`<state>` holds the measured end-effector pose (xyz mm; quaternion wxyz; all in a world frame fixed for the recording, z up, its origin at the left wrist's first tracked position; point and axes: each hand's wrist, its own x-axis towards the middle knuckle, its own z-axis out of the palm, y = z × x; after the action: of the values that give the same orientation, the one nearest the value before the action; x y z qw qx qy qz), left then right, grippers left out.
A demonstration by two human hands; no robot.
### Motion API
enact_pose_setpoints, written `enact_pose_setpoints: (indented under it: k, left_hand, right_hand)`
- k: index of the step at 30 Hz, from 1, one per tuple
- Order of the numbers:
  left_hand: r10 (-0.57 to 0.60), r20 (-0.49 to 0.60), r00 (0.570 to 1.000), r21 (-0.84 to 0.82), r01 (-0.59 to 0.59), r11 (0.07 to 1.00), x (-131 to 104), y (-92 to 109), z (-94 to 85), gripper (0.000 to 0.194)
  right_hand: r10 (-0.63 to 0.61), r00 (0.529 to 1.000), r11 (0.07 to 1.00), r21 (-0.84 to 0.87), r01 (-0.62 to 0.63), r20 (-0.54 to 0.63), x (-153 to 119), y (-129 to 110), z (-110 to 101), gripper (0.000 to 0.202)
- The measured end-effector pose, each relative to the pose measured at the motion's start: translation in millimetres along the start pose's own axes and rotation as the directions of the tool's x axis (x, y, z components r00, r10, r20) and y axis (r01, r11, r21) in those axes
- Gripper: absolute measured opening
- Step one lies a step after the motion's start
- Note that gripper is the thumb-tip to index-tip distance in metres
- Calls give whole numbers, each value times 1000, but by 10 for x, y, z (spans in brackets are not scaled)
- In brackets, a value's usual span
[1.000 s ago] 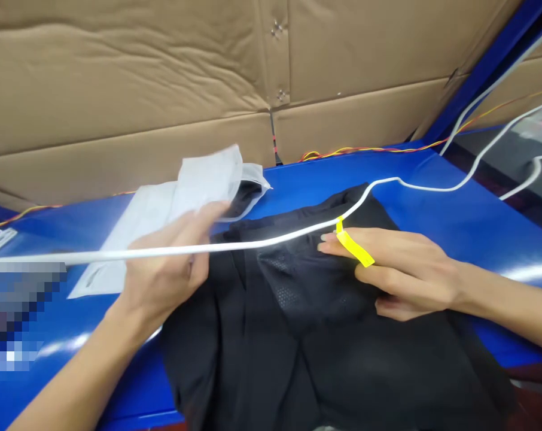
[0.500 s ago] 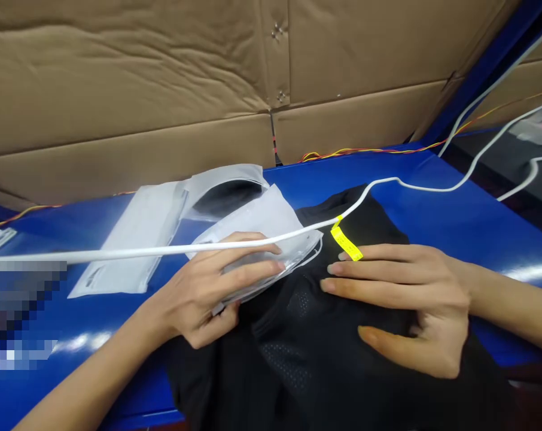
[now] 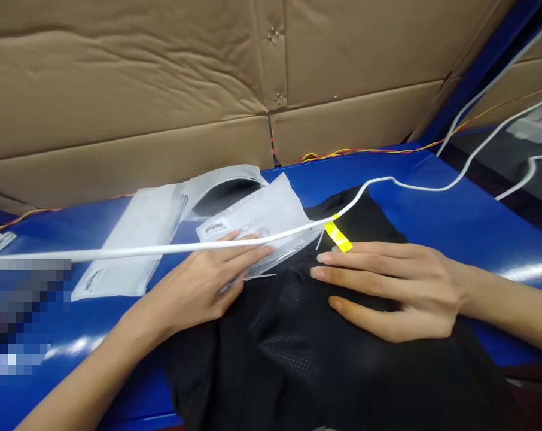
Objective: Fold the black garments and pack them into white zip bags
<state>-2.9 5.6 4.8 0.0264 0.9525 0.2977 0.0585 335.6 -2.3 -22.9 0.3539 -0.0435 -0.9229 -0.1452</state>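
A black cloth garment (image 3: 298, 353) with small perforated patches lies on the blue table (image 3: 73, 323). My left hand (image 3: 208, 281) is on the near edge of a clear and white packet (image 3: 262, 209) with a printed label, its fingers over the packet and its thumb partly hidden below. The packet rests partly on the black garment. My right hand (image 3: 387, 287) lies with fingers outstretched on the garment, beside a yellow tag (image 3: 338, 237) fixed to a white cable (image 3: 176, 247). This cable crosses in front of the left fingers.
Another white packet (image 3: 127, 239) lies left of centre, and an open white bag (image 3: 228, 185) with black inside stands behind. Brown cardboard (image 3: 127, 78) lines the back. Yellow and red wires (image 3: 343, 154) run along its foot. A pixelated patch covers the left edge.
The packet under my left hand has turned and shifted up, showing its label. My left fingers have drawn together at its near edge. My right thumb has moved up and left, nearer the other fingers.
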Motion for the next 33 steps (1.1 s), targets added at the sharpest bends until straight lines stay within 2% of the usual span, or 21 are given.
enact_pose_setpoints:
  k: [4, 7, 10, 12, 16, 20, 25, 30, 33]
  left_hand:
    - [94, -40, 995, 100, -89, 991, 8, 23, 43, 65]
    - [173, -59, 983, 206, -158, 966, 6, 28, 41, 52]
    - [200, -108, 974, 264, -166, 950, -4, 39, 13, 35]
    - [204, -135, 970, 280, -160, 947, 0, 53, -6, 33]
    - [187, -131, 974, 262, -148, 954, 42, 74, 3, 40]
    - [161, -145, 976, 231, -125, 965, 52, 59, 69, 36]
    - [84, -184, 979, 223, -41, 974, -5, 54, 85, 53]
    - [64, -177, 982, 294, -10, 956, -4, 96, 97, 36]
    - [-40, -226, 973, 200, 86, 976, 8, 120, 150, 41]
  right_hand:
    - [14, 1000, 1000, 5, -15, 7, -15, 10, 17, 19]
    - [12, 1000, 1000, 3, -13, 21, 2, 24, 10, 16]
    - [7, 1000, 1000, 1, -8, 9, 29, 31, 0, 14]
    - [7, 1000, 1000, 2, -7, 1, 40, 31, -3, 13]
    - [0, 1000, 1000, 17, 0, -7, 42, 29, -4, 12]
    - [-1, 1000, 1000, 8, 1, 18, 23, 28, 1, 13]
    - [-9, 1000, 1000, 12, 9, 1, 9, 24, 18, 14]
    - [-6, 1000, 1000, -3, 6, -6, -5, 19, 22, 13]
    - [-5, 1000, 1000, 3, 5, 20, -11, 15, 11, 14]
